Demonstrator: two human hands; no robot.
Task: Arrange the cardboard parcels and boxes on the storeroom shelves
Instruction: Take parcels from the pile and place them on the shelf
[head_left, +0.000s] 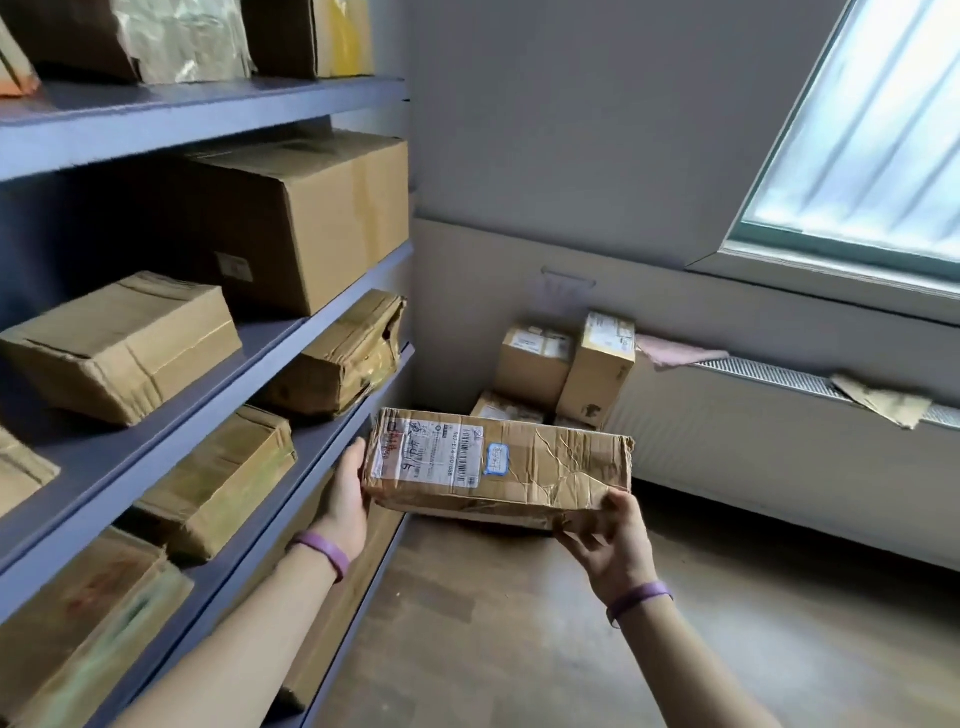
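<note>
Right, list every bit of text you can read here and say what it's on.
"567-E14-00-668", doubtful: white shipping label on the parcel held in both hands.
Red writing and barcode on that label: unreadable.
Small blue-edged sticker: unreadable.
Labels on the corner boxes: too blurred.

My left hand (347, 499), right hand (615, 545): bare, no sleeves on forearms. Purple band on left wrist (322, 552), matching purple band on right wrist (638, 598).

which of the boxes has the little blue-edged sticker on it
The crumpled parcel held between the left hand and right hand; no other box shows one.
</note>
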